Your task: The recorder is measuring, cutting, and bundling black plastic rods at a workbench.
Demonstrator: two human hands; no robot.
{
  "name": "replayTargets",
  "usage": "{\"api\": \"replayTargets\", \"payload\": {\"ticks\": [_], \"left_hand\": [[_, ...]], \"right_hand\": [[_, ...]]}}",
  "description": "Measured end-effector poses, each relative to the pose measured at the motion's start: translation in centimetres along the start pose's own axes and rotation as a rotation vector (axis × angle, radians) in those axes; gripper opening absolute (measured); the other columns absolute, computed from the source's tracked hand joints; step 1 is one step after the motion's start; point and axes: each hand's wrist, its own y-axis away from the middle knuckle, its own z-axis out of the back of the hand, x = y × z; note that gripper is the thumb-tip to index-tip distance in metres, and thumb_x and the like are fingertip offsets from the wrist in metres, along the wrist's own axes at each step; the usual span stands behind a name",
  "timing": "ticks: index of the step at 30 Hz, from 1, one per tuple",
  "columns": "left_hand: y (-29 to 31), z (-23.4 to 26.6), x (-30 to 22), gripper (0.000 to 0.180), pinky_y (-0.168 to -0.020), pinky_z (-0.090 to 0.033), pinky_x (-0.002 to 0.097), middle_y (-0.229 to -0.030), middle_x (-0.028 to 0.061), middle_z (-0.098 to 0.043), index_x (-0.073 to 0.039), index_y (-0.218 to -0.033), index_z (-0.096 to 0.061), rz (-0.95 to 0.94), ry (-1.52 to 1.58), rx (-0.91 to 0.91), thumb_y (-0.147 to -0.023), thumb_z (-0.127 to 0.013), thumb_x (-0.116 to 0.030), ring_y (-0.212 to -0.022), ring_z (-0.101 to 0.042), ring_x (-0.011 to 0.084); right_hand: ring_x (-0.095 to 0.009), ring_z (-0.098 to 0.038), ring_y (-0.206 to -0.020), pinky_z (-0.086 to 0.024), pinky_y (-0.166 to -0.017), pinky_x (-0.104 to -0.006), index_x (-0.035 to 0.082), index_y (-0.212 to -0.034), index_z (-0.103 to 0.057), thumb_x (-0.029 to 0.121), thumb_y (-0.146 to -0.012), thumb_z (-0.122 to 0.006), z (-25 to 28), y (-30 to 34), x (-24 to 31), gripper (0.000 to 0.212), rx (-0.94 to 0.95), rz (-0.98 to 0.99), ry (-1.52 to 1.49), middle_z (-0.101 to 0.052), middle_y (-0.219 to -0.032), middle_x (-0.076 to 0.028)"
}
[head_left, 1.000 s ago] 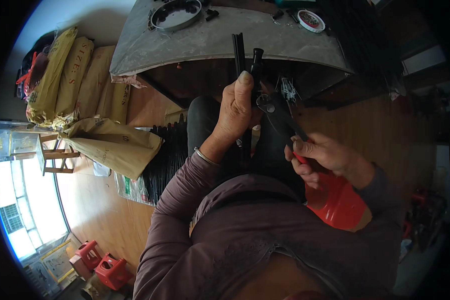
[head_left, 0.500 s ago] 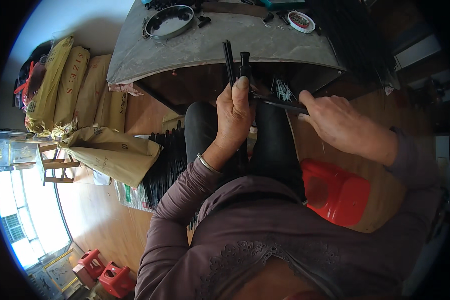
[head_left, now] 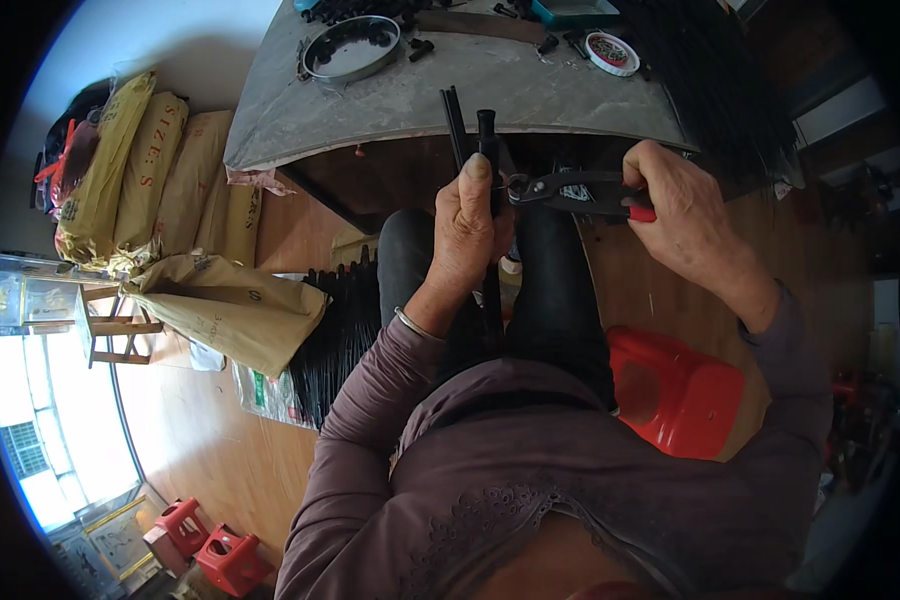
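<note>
My left hand (head_left: 462, 220) is closed around several thin black rods (head_left: 453, 125) and a thicker black rod with a flared black end piece (head_left: 486, 130), all pointing away from me over my lap. Its thumb presses against the thick rod. My right hand (head_left: 682, 205) grips the red-sleeved handles of a pair of pliers (head_left: 582, 192). The plier jaws lie right beside the thick rod, by my left fingers. Whether they bite on anything there is too small to tell.
Ahead stands a grey table (head_left: 420, 105) bearing a round metal tray (head_left: 352, 50) and a white-rimmed dish of small parts (head_left: 612, 54). Bundled black rods (head_left: 715, 80) lie at its right. A red stool (head_left: 675, 395) is at my right; brown sacks (head_left: 150, 180) lean at the left.
My right hand has moved slightly up and right, and the plier handles now show side-on, spread apart. My left hand keeps its hold. The view has shifted a little.
</note>
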Motion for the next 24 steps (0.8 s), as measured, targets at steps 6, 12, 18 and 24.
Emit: {"api": "replayTargets", "payload": {"ticks": [6, 12, 18, 24], "left_hand": [[0.1, -0.4, 0.1, 0.058, -0.036, -0.025, 0.0225, -0.046, -0.0037, -0.039, -0.009, -0.071, -0.049, 0.004, -0.035, -0.018, -0.095, -0.039, -0.061, -0.037, -0.033, 0.0058], [0.3, -0.3, 0.4, 0.054, -0.035, -0.024, 0.0239, -0.048, -0.0034, -0.032, -0.012, -0.097, -0.047, 0.01, -0.053, 0.057, -0.094, -0.035, -0.065, -0.037, -0.029, 0.0078], [0.5, 1.2, 0.6, 0.06, -0.037, -0.026, 0.0222, -0.051, -0.0019, -0.039, -0.007, -0.094, -0.049, 0.198, 0.229, 0.33, -0.094, -0.034, -0.065, -0.039, -0.035, 0.0071], [0.2, 0.4, 1.6, 0.055, -0.037, -0.028, 0.0233, -0.052, -0.0024, -0.036, -0.009, -0.088, -0.049, -0.105, -0.042, 0.053, -0.091, -0.044, -0.063, -0.04, -0.031, 0.0071]], "right_hand": [[-0.026, -0.057, -0.068, -0.044, -0.06, -0.039, 0.006, -0.088, -0.042, -0.008, -0.071, -0.065, 0.6, -1.1, -0.8, 0.033, -0.044, 0.098, 0.064, -0.052, -0.075, -0.009], [-0.026, -0.059, -0.064, -0.046, -0.058, -0.0368, 0.004, -0.09, -0.043, -0.008, -0.072, -0.066, -1.4, -0.2, -2.4, 0.031, 0.061, 0.202, -0.062, -0.053, -0.073, -0.009], [-0.023, -0.064, -0.069, -0.05, -0.062, -0.0321, 0.003, -0.094, -0.045, -0.004, -0.073, -0.071, -9.2, 4.9, -0.3, 0.034, -0.034, -0.211, -0.614, -0.059, -0.078, -0.011], [-0.027, -0.061, -0.072, -0.048, -0.064, -0.0364, 0.005, -0.095, -0.046, -0.006, -0.069, -0.072, -6.4, 4.4, 0.4, 0.038, -0.095, -0.164, -0.349, -0.057, -0.081, -0.009]]}}
